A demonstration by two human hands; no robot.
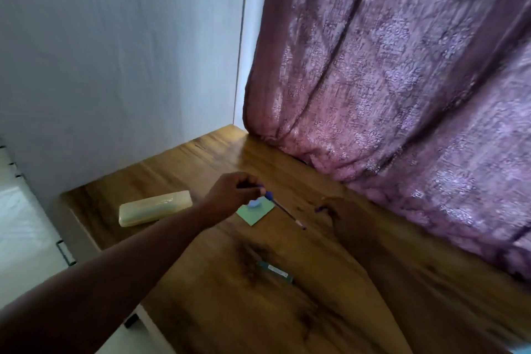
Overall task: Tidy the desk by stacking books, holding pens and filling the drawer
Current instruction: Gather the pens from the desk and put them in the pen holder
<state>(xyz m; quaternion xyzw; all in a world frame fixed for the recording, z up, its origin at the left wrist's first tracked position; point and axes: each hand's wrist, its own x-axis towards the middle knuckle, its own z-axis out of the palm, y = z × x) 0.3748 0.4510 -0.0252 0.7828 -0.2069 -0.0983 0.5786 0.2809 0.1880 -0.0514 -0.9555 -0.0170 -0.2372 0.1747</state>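
Observation:
My left hand (230, 191) reaches out over the wooden desk (287, 310), its fingers pinched on the upper end of a blue pen (283, 210). The pen slants down to the right, with its tip near the desk surface. Just below the fingers a green sticky-note pad (255, 215) lies flat, and a small pale blue object (254, 203) rests on it. A cream pencil case (155, 208) lies left of the hand near the desk's left edge. My right hand is out of sight.
A small dark green flat item (275, 270) lies nearer to me on the desk. A tiny purple piece (320, 208) sits right of the pen. A purple patterned curtain (402, 80) hangs along the far right edge, and a white wall (115, 66) closes off the back left.

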